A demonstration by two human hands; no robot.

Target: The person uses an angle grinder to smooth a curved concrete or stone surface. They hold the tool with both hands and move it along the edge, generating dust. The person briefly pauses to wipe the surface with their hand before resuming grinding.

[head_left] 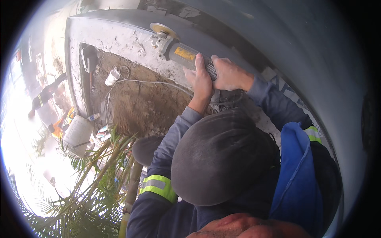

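Both hands hold one angle grinder against the pale concrete ledge that borders a bed of brown soil. The left hand is wrapped around the grinder's body just behind its yellow label, fingers pressed closed over the top. The right hand closes around the rear handle, further from the ledge's corner. The single disc sits at the far end of the grinder, at the ledge's upper edge where it meets the grey wall.

To do this well, the two-handed hold seems right: a firm, steady clasp, the disc kept at a shallow, constant angle to the ledge, and the cord kept trailing clear of the disc.

Counted: one grinder, one disc, one white cord running over the soil below the ledge, one white roll near the ledge's left corner, one pale bucket further down from the ledge, one leafy plant below it. Another person stands well left of the ledge.
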